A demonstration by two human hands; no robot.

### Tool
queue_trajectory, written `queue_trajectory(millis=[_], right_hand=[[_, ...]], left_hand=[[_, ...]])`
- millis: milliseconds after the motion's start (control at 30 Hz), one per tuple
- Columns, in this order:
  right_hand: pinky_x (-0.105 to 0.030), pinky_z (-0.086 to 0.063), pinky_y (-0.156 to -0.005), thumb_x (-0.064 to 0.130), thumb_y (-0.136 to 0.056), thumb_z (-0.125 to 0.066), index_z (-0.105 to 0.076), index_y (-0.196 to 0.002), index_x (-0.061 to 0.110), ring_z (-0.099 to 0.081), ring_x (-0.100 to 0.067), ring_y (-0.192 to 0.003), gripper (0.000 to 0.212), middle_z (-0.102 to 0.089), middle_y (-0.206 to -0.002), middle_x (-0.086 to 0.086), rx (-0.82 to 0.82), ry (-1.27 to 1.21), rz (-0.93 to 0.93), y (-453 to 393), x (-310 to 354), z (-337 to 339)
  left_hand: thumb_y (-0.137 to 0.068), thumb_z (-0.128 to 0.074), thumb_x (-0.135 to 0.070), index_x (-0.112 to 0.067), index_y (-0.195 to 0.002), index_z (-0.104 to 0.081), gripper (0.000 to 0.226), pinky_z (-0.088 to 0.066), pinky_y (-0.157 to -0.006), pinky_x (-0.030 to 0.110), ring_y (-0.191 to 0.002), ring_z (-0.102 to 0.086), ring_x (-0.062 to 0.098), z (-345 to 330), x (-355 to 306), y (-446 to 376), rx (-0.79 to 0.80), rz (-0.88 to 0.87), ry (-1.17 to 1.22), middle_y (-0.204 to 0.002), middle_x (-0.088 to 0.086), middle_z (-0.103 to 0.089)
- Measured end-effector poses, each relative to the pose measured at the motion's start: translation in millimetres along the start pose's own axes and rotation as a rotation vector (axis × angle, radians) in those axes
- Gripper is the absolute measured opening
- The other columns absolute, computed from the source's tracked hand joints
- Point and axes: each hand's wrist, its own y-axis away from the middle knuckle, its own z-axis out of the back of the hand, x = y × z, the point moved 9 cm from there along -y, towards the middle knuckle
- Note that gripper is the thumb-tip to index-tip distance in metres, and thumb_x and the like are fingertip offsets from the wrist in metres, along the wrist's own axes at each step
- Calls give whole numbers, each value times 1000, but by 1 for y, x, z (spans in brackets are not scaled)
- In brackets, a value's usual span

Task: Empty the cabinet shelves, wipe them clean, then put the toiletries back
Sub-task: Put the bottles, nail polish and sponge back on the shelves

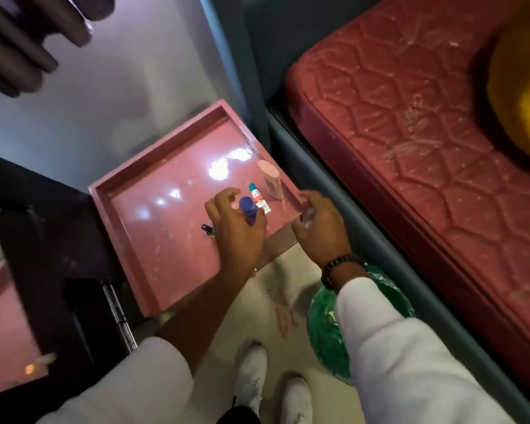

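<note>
We are looking down at a pink shelf [153, 228] with a raised rim, our landmark. Our left hand [236, 228] is hovering over its near right part, fingers curling around a blue bottle [248, 207]. Just beyond that, a small white tube [258, 198] with a teal cap is lying on the shelf, and a pale pink bottle [270, 179] is standing near the far right rim. Our right hand [318, 224] is at the shelf's right edge, fingers curling around something small and clear; we cannot tell what. A green bag [325, 328] is sitting on the floor below the shelf.
</note>
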Motion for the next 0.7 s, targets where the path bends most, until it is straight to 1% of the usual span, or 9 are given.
queue_trajectory(millis=[100,167,233,300,367,433,500,600,700], right_hand=[[-38,-51,-88,12,-85,-64,-54,-122,24,-58,-20,-100,41,-52,-119,-3,-40,-31,55,-34,37,-8],[-35,-52,-86,16,-85,-69,-49,-127,24,-56,-18,-103,47,-48,-125,-2,-45,0,58,-53,46,-14],[-35,-51,-88,16,-83,-72,-45,-133,24,-54,-19,-111,57,-45,-131,-4,-17,62,70,-66,49,-24],[-39,-50,-92,15,-81,-74,-44,-136,22,-53,-24,-117,63,-45,-133,-6,16,151,107,-78,50,-37],[-39,-49,-92,15,-80,-76,-46,-135,22,-55,-27,-116,63,-48,-132,-6,45,249,120,-87,47,-50],[-38,-48,-90,18,-82,-75,-47,-132,22,-55,-28,-115,57,-50,-130,-6,73,320,90,-94,40,-60],[-37,-48,-86,22,-87,-71,-49,-130,20,-56,-29,-115,49,-53,-127,-7,85,377,64,-97,34,-64],[-34,-45,-77,26,-91,-65,-53,-126,17,-58,-31,-111,38,-59,-121,-10,55,381,70,-98,33,-62],[-33,-45,-79,25,-92,-60,-55,-125,16,-58,-31,-110,34,-60,-120,-10,6,344,70,-93,38,-49]], left_hand=[[-74,-83,-15,-25,-131,-45,69,-47,-83,20,-107,-51,15,-9,7,-30,199,-51,-158,-129,-3,-31],[-71,-86,-16,-24,-133,-46,74,-42,-80,18,-107,-47,14,-23,18,-40,344,-61,-251,-132,0,-32],[-70,-86,-15,-23,-130,-50,71,-39,-79,20,-106,-49,17,-34,26,-46,419,-98,-264,-125,0,-36],[-71,-84,-13,-20,-124,-55,60,-38,-79,25,-103,-50,23,-40,31,-51,425,-165,-301,-117,3,-43],[-74,-79,-11,-15,-115,-60,46,-33,-74,28,-96,-49,26,-45,31,-55,424,-226,-379,-106,7,-50],[-76,-76,-12,-12,-108,-63,35,-27,-70,29,-89,-45,25,-49,30,-58,437,-258,-428,-98,8,-52],[-77,-74,-12,-11,-102,-63,28,-24,-68,26,-84,-42,21,-53,30,-58,467,-274,-449,-93,5,-52],[-76,-73,-8,-8,-96,-62,23,-22,-63,24,-79,-43,20,-56,33,-56,503,-278,-400,-88,3,-53],[-74,-76,-10,-7,-96,-62,26,-29,-67,27,-79,-44,20,-52,31,-58,490,-248,-358,-91,4,-57]])
